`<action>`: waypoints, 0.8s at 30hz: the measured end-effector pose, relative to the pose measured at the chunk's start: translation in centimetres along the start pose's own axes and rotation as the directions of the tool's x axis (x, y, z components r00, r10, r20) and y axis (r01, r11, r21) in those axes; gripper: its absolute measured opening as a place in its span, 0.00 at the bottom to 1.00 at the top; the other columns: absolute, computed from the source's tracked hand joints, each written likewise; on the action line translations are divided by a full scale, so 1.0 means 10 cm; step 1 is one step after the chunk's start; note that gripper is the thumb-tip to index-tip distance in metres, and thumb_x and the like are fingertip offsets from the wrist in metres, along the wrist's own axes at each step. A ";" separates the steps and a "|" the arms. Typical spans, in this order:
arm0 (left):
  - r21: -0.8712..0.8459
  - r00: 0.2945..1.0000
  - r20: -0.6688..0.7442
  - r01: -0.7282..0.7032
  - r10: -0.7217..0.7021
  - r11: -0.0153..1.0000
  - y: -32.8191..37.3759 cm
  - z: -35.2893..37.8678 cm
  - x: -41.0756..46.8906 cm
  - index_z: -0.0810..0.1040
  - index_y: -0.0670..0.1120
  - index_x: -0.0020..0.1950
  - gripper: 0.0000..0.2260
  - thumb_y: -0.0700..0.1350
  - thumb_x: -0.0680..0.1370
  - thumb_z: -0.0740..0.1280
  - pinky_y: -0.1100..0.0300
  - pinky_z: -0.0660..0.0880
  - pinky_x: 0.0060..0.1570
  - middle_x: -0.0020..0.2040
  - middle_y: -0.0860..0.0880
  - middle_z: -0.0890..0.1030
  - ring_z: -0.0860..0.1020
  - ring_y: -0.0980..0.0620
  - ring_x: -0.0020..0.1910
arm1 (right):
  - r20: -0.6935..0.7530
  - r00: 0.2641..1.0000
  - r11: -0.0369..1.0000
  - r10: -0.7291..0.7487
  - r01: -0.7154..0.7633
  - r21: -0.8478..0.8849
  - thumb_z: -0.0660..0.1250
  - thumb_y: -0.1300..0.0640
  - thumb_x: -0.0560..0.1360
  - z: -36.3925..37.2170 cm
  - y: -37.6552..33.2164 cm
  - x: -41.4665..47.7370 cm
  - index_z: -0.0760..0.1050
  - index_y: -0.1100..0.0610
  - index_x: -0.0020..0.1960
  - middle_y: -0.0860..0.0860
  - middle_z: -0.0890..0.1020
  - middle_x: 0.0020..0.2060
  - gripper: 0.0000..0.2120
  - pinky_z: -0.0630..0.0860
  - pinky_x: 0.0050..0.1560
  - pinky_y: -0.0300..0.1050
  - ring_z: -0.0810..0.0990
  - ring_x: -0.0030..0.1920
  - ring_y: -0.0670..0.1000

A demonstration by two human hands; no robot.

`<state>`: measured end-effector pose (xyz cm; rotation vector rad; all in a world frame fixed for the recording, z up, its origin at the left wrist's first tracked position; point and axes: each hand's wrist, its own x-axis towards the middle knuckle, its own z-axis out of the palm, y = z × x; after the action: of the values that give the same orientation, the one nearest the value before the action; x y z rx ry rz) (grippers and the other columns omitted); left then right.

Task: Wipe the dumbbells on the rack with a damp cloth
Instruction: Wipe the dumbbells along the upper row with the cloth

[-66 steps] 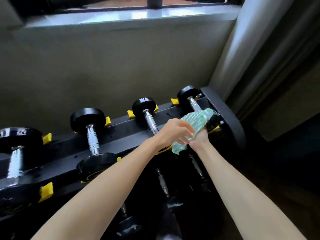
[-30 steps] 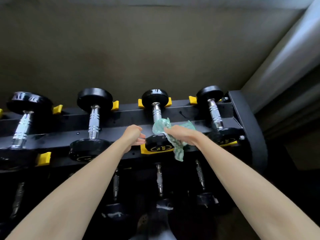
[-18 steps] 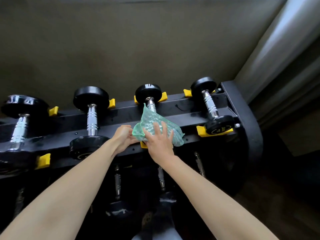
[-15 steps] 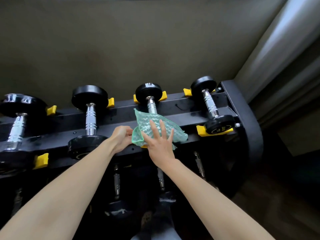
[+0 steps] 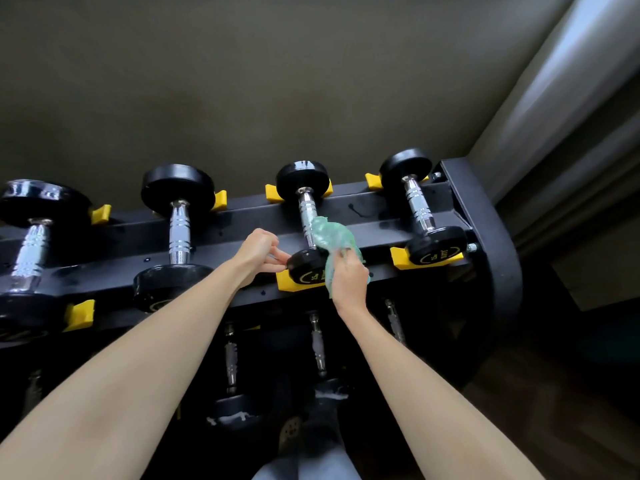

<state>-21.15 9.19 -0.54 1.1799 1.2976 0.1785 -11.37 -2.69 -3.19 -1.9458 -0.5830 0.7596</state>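
Green cloth [image 5: 330, 237] gripped in curled fingers of right hand [image 5: 348, 277], draped on dumbbell [image 5: 306, 209] handle just beyond them. Fingers of left hand [image 5: 258, 252] curled at near head; grip unclear. Wrap handle fully, twist.

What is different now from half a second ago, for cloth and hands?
The right hand has gathered the green cloth, flat before, into a bunch against the handle of the third dumbbell. The left hand let go of its edge. Other dumbbells and rack stayed put.
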 end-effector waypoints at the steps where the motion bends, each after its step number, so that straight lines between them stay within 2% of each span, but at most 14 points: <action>1: 0.001 1.000 -0.004 0.004 -0.004 1.000 0.00 0.00 0.00 0.64 0.37 0.67 0.15 0.37 0.80 0.52 0.57 0.79 0.43 0.40 0.38 0.80 0.79 0.47 0.40 | -0.012 0.992 0.992 0.126 -0.126 -0.001 0.52 0.58 0.82 -0.06 0.01 0.04 0.72 0.67 0.62 0.63 0.76 0.59 0.17 0.65 0.53 0.42 0.72 0.62 0.60; 3: 0.015 1.000 -0.001 0.003 -0.003 1.000 0.00 0.00 0.00 0.65 0.38 0.66 0.15 0.37 0.80 0.53 0.57 0.79 0.42 0.40 0.38 0.80 0.79 0.47 0.40 | -0.007 0.955 0.955 0.298 -0.298 0.007 0.54 0.57 0.82 -0.18 0.11 0.15 0.76 0.65 0.53 0.62 0.77 0.50 0.15 0.67 0.45 0.46 0.75 0.53 0.58; 5: 0.013 1.000 0.003 0.004 -0.004 1.000 0.00 0.00 0.01 0.64 0.38 0.66 0.15 0.37 0.80 0.53 0.56 0.78 0.44 0.40 0.38 0.80 0.79 0.46 0.41 | -0.006 0.938 0.928 0.347 -0.343 0.146 0.59 0.57 0.80 -0.27 0.10 0.22 0.74 0.60 0.41 0.58 0.75 0.43 0.12 0.69 0.40 0.46 0.74 0.44 0.54; 6: -0.002 1.000 0.007 0.006 -0.006 1.000 0.00 -0.01 0.00 0.64 0.37 0.66 0.14 0.37 0.80 0.52 0.55 0.78 0.45 0.40 0.37 0.79 0.79 0.46 0.42 | -0.029 0.937 0.919 0.347 -0.334 0.209 0.60 0.55 0.80 -0.29 0.06 0.27 0.75 0.59 0.42 0.57 0.76 0.43 0.12 0.72 0.43 0.48 0.74 0.44 0.54; 8: -0.059 0.999 0.018 0.027 -0.026 0.998 -0.01 -0.03 -0.02 0.65 0.36 0.64 0.13 0.37 0.80 0.52 0.54 0.78 0.47 0.40 0.37 0.79 0.79 0.45 0.43 | -0.020 0.958 0.934 0.288 -0.276 0.225 0.59 0.51 0.80 -0.25 -0.11 0.30 0.77 0.60 0.55 0.57 0.78 0.49 0.15 0.73 0.55 0.51 0.76 0.51 0.55; 10: -0.118 0.998 0.033 0.051 -0.047 0.992 -0.04 -0.06 -0.01 0.66 0.34 0.63 0.13 0.37 0.80 0.53 0.52 0.76 0.51 0.40 0.37 0.79 0.79 0.43 0.44 | 0.055 0.990 0.989 0.131 -0.134 0.063 0.58 0.51 0.80 -0.10 -0.28 0.22 0.75 0.61 0.62 0.57 0.79 0.56 0.17 0.69 0.61 0.50 0.75 0.59 0.57; 12: -0.175 0.997 0.042 0.065 -0.059 0.982 -0.09 -0.10 0.01 0.65 0.32 0.64 0.14 0.38 0.81 0.52 0.49 0.75 0.54 0.40 0.36 0.79 0.79 0.41 0.44 | 0.149 0.981 0.977 -0.120 0.143 -0.158 0.58 0.57 0.80 0.08 -0.25 0.07 0.76 0.61 0.62 0.57 0.75 0.63 0.15 0.61 0.68 0.50 0.68 0.67 0.57; 15: -0.222 0.998 0.044 0.063 -0.055 0.973 -0.12 -0.13 0.05 0.62 0.35 0.67 0.19 0.48 0.84 0.49 0.47 0.73 0.52 0.40 0.37 0.77 0.78 0.41 0.40 | 0.306 0.879 0.806 -0.367 0.464 -0.367 0.58 0.64 0.78 0.17 -0.04 -0.08 0.77 0.58 0.61 0.50 0.62 0.74 0.14 0.42 0.75 0.54 0.49 0.76 0.53; 18: -0.177 0.997 0.048 0.067 -0.060 0.982 -0.09 -0.15 0.13 0.63 0.37 0.68 0.27 0.57 0.82 0.44 0.49 0.73 0.49 0.40 0.38 0.77 0.78 0.42 0.40 | 0.455 0.769 0.642 -0.450 0.632 -0.434 0.58 0.67 0.75 0.08 0.11 0.00 0.78 0.57 0.60 0.51 0.56 0.76 0.18 0.37 0.74 0.58 0.43 0.77 0.56; 20: -0.138 0.998 0.022 0.068 -0.065 0.988 -0.06 -0.12 0.18 0.65 0.37 0.68 0.30 0.60 0.81 0.43 0.50 0.74 0.49 0.44 0.38 0.79 0.78 0.42 0.43 | 0.566 0.675 0.557 -0.473 0.727 -0.401 0.58 0.67 0.73 -0.02 0.16 0.01 0.78 0.56 0.61 0.50 0.55 0.76 0.20 0.32 0.73 0.51 0.40 0.75 0.50; 21: -0.107 0.998 -0.004 0.065 -0.066 0.992 -0.05 -0.10 0.19 0.66 0.37 0.68 0.31 0.60 0.81 0.43 0.50 0.74 0.51 0.47 0.38 0.79 0.78 0.42 0.45 | 0.594 0.648 0.571 -0.476 0.742 -0.352 0.57 0.67 0.72 -0.08 0.18 -0.01 0.80 0.57 0.58 0.49 0.56 0.76 0.20 0.31 0.73 0.47 0.41 0.74 0.46; 22: -0.063 0.998 -0.023 0.062 -0.063 0.996 -0.02 -0.09 0.21 0.66 0.37 0.68 0.31 0.61 0.81 0.43 0.51 0.73 0.52 0.48 0.39 0.79 0.77 0.42 0.46 | 0.576 0.671 0.644 -0.467 0.704 -0.298 0.57 0.67 0.72 -0.13 0.18 -0.03 0.82 0.60 0.54 0.50 0.60 0.75 0.18 0.34 0.73 0.45 0.45 0.73 0.44; 23: -0.016 0.998 -0.025 0.060 -0.060 0.998 0.01 -0.07 0.21 0.65 0.37 0.69 0.31 0.60 0.81 0.42 0.53 0.72 0.51 0.44 0.39 0.79 0.77 0.43 0.44 | 0.519 0.731 0.745 -0.444 0.622 -0.239 0.57 0.68 0.71 -0.17 0.16 -0.04 0.83 0.64 0.49 0.52 0.67 0.72 0.16 0.42 0.75 0.43 0.52 0.72 0.42; 24: 0.018 0.998 -0.013 0.064 -0.064 0.998 0.04 -0.05 0.21 0.64 0.37 0.70 0.31 0.60 0.81 0.42 0.54 0.73 0.50 0.37 0.40 0.80 0.76 0.45 0.40 | 0.410 0.814 0.835 -0.412 0.517 -0.186 0.58 0.67 0.70 -0.20 0.12 -0.01 0.83 0.67 0.44 0.56 0.75 0.65 0.14 0.56 0.74 0.44 0.63 0.68 0.40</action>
<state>-20.67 11.08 -1.48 1.1526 1.3484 0.1272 -9.95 -4.47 -3.49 -1.8075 -1.4159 0.7314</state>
